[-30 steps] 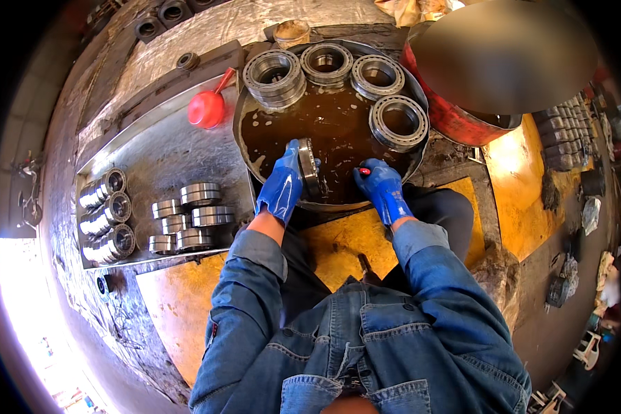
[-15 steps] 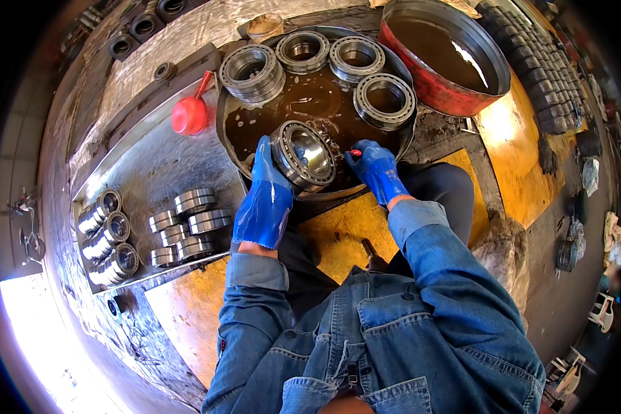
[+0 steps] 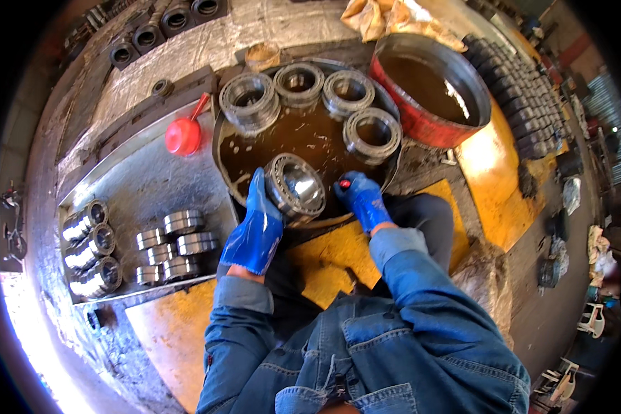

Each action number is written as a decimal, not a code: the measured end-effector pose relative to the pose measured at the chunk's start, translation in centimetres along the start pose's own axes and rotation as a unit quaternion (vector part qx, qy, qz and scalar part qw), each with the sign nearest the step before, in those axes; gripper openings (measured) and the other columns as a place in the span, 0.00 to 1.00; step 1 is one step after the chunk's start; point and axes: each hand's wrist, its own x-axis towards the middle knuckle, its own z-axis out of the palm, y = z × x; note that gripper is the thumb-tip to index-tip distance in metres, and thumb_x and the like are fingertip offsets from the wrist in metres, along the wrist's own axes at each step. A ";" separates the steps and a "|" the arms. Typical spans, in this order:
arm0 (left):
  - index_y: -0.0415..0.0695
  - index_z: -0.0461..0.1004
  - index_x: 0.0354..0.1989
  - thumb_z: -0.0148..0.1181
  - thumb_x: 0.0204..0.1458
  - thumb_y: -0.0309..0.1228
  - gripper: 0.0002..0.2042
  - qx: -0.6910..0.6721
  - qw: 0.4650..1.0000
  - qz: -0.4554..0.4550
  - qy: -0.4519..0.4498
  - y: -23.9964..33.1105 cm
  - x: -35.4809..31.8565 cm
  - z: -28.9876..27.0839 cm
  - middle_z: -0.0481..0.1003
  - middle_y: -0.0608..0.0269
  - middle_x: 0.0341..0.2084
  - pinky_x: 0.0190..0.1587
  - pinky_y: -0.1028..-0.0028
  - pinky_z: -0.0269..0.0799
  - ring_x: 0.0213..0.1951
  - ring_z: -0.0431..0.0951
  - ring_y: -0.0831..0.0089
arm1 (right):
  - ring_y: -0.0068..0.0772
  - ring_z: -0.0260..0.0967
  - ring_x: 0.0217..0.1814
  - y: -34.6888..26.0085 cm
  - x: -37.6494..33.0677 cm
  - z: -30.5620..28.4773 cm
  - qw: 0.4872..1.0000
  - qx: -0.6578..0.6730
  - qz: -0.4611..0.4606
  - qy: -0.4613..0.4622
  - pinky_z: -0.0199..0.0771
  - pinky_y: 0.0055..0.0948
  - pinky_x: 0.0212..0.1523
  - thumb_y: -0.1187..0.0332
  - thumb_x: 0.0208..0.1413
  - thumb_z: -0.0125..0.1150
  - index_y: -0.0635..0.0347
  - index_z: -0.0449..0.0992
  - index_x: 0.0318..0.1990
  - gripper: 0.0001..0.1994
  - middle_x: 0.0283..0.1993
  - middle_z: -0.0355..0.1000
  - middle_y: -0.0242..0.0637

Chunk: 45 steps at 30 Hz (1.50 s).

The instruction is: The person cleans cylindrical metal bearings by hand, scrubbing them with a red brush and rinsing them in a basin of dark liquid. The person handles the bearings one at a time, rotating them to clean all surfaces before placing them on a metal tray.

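My left hand [image 3: 257, 228], in a blue rubber glove, grips a large steel roller bearing [image 3: 280, 185] from its left side. The bearing is tilted over the near part of a round pan [image 3: 218, 148] of brown, oily liquid. My right hand [image 3: 363, 200], gloved the same, is closed round a tool with a red handle [image 3: 344, 183] just right of the bearing; the tool's working end is hidden. Several similar bearings stand in the liquid along the pan's far and right side, among them a stacked-looking bearing [image 3: 250, 103] and a single bearing [image 3: 372, 136].
A metal tray [image 3: 148, 169] on the left carries a red dipper [image 3: 183, 136], steel rings [image 3: 179, 243] and smaller roller bearings [image 3: 102, 239]. Beyond the pan, right, stands a red drum [image 3: 421, 117] of brown liquid. Dark blocks [image 3: 521, 96] are stacked farther right.
The whole view has shifted, so the pan and tray sit lower and slightly left. Both hands keep their holds; the bearing stays tilted, and the right hand remains beside it.
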 end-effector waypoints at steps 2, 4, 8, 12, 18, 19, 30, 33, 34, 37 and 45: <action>0.49 0.81 0.56 0.56 0.67 0.52 0.21 -0.010 1.000 -0.007 -0.012 0.5 0.3 -1.3 0.83 0.57 0.51 0.58 0.44 0.78 0.50 0.82 0.54 | 0.56 0.81 0.47 -1.1 0.0 -0.2 0.999 0.042 0.002 -0.009 0.82 0.49 0.52 0.49 0.54 0.69 0.50 0.84 0.39 0.16 0.43 0.83 0.46; 0.49 0.80 0.57 0.55 0.68 0.52 0.22 -0.018 0.999 -0.025 -0.040 -0.2 1.5 -0.8 0.82 0.55 0.52 0.58 0.43 0.78 0.50 0.82 0.53 | 0.55 0.80 0.45 0.6 1.1 0.1 1.000 0.005 -0.006 -0.027 0.83 0.47 0.47 0.49 0.54 0.72 0.46 0.85 0.37 0.14 0.42 0.82 0.43; 0.47 0.79 0.58 0.55 0.68 0.51 0.23 -0.019 0.998 -0.017 -0.066 0.1 0.6 -0.6 0.81 0.53 0.53 0.58 0.44 0.79 0.52 0.82 0.53 | 0.52 0.81 0.47 -1.1 -0.6 -0.8 0.998 0.010 -0.031 0.051 0.82 0.46 0.50 0.49 0.53 0.73 0.50 0.85 0.40 0.16 0.43 0.82 0.44; 0.46 0.79 0.59 0.56 0.69 0.48 0.21 -0.031 0.996 0.001 -0.089 -0.6 1.5 -0.9 0.82 0.56 0.52 0.58 0.51 0.80 0.51 0.82 0.58 | 0.54 0.80 0.48 -0.9 -0.1 -0.9 0.998 -0.035 -0.044 0.023 0.82 0.47 0.51 0.50 0.56 0.71 0.51 0.85 0.40 0.15 0.43 0.82 0.44; 0.46 0.77 0.62 0.55 0.70 0.48 0.22 0.002 0.997 0.019 -0.080 -0.6 0.9 -1.0 0.81 0.58 0.54 0.60 0.55 0.79 0.52 0.82 0.61 | 0.54 0.79 0.49 -0.3 -0.5 -0.2 0.998 -0.009 -0.051 0.019 0.81 0.46 0.51 0.51 0.58 0.69 0.53 0.85 0.40 0.15 0.44 0.82 0.46; 0.47 0.77 0.62 0.55 0.70 0.48 0.22 -0.004 0.995 0.014 -0.095 -0.4 0.5 -1.3 0.81 0.58 0.54 0.60 0.55 0.79 0.52 0.82 0.61 | 0.54 0.79 0.50 -0.5 -0.8 -0.2 0.998 0.006 -0.052 0.028 0.81 0.46 0.51 0.51 0.58 0.69 0.53 0.85 0.40 0.15 0.44 0.82 0.47; 0.49 0.78 0.59 0.55 0.70 0.47 0.19 0.057 0.990 0.092 -0.086 -0.9 -2.0 0.6 0.82 0.61 0.51 0.57 0.55 0.79 0.50 0.82 0.61 | 0.55 0.79 0.52 0.1 -0.4 -1.0 0.996 -0.043 -0.074 -0.003 0.80 0.46 0.54 0.49 0.59 0.68 0.54 0.86 0.43 0.18 0.47 0.81 0.48; 0.49 0.78 0.60 0.54 0.70 0.48 0.20 0.012 0.996 0.034 -0.077 -0.3 -0.3 -0.1 0.82 0.60 0.50 0.57 0.53 0.79 0.49 0.82 0.60 | 0.55 0.79 0.52 -1.0 -0.6 -1.3 0.996 -0.039 -0.077 -0.015 0.80 0.45 0.54 0.49 0.59 0.69 0.55 0.86 0.45 0.19 0.48 0.82 0.48; 0.50 0.78 0.60 0.54 0.70 0.48 0.20 0.006 0.997 0.023 -0.075 -0.3 -0.5 0.2 0.82 0.60 0.50 0.57 0.53 0.78 0.49 0.82 0.60 | 0.54 0.79 0.52 -0.7 -0.6 -1.4 0.996 -0.037 -0.080 -0.013 0.80 0.45 0.54 0.49 0.58 0.69 0.55 0.86 0.44 0.19 0.47 0.82 0.48; 0.50 0.78 0.60 0.54 0.70 0.49 0.20 0.012 0.997 0.029 -0.071 -0.6 -0.7 0.1 0.82 0.60 0.51 0.58 0.54 0.78 0.49 0.82 0.61 | 0.54 0.79 0.51 -0.2 -0.6 -1.2 0.996 -0.022 -0.091 -0.010 0.80 0.45 0.54 0.50 0.58 0.69 0.55 0.86 0.44 0.18 0.48 0.82 0.48; 0.46 0.76 0.63 0.53 0.70 0.49 0.23 0.063 0.986 0.084 -0.130 -1.3 0.1 -0.6 0.82 0.59 0.52 0.58 0.61 0.77 0.50 0.82 0.65 | 0.54 0.79 0.54 1.9 1.7 -0.2 0.992 0.020 -0.086 -0.095 0.78 0.45 0.57 0.51 0.60 0.67 0.54 0.86 0.44 0.17 0.50 0.82 0.45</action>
